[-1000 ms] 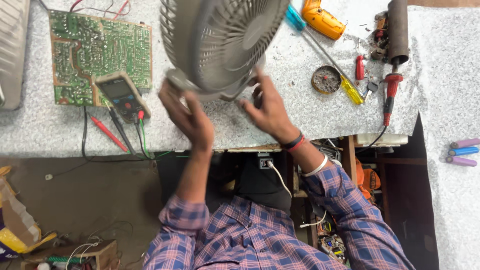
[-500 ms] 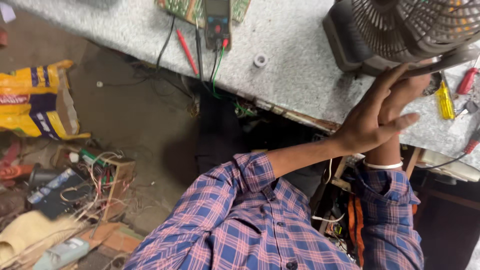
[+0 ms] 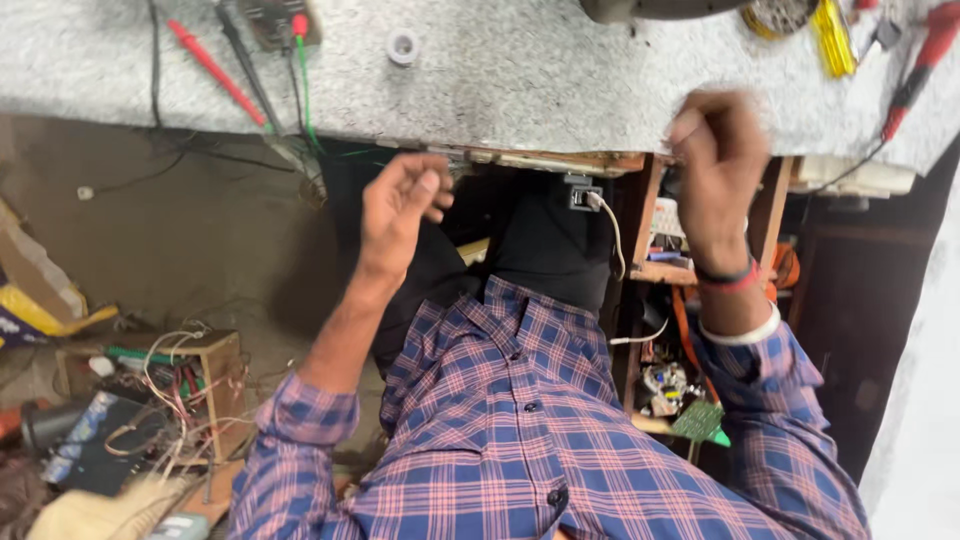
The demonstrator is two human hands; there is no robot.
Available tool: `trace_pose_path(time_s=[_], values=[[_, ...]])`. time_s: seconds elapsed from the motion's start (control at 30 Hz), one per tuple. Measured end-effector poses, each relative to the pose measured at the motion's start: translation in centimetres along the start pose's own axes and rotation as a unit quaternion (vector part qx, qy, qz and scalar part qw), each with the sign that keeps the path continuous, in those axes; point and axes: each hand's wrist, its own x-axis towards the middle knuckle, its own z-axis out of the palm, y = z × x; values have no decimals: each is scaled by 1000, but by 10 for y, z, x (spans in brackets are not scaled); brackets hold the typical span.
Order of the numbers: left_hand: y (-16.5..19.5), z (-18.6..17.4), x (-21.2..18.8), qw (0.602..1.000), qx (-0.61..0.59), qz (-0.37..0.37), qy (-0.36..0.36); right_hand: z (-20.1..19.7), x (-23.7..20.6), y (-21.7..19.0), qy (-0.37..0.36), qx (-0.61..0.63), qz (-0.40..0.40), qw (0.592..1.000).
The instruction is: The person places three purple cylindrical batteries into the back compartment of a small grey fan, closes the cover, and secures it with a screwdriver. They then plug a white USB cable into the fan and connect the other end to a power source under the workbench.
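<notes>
- The fingers of the left hand are curling loosely inward, apart from one another and gripping nothing, just below the front edge of the speckled grey desk.
- The right hand is rising in front of the desk edge, blurred; its fingers are bunching together near the thumb, and whether they are pinching anything cannot be told.
- A red band and a white band are circling the right wrist, above a rolled sleeve of the blue and pink plaid shirt.
- Nearest the left hand, a white cable is hanging from a small black plug under the desk.
- Beside the right hand, a wooden shelf frame is holding small parts, with a green circuit board lying lower down.
- On the desk, a red probe and a green lead are running from a meter at the top edge, near a small white ring.
- At the far right of the desk, a yellow screwdriver and a red-handled tool are lying well apart from both hands.
- On the floor to the left, an open wooden box is sitting full of tangled wires.
</notes>
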Motion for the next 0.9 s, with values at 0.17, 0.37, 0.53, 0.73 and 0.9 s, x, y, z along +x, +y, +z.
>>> trace_pose_path(time_s=[0.17, 0.37, 0.53, 0.73, 0.9], values=[[4, 50, -13, 988, 142, 29, -56, 8, -50, -52, -216, -345, 47, 912], [26, 121, 13, 931, 193, 184, -249, 15, -68, -44, -268, -247, 75, 928], [6, 132, 59, 921, 206, 80, -320, -26, -67, -42, -365, 4, 293, 884], [-23, 128, 66, 934, 133, 122, -308, -171, -70, -80, -263, -195, 316, 890], [-25, 135, 61, 949, 142, 91, -267, -183, -75, -112, -32, -431, 278, 858]])
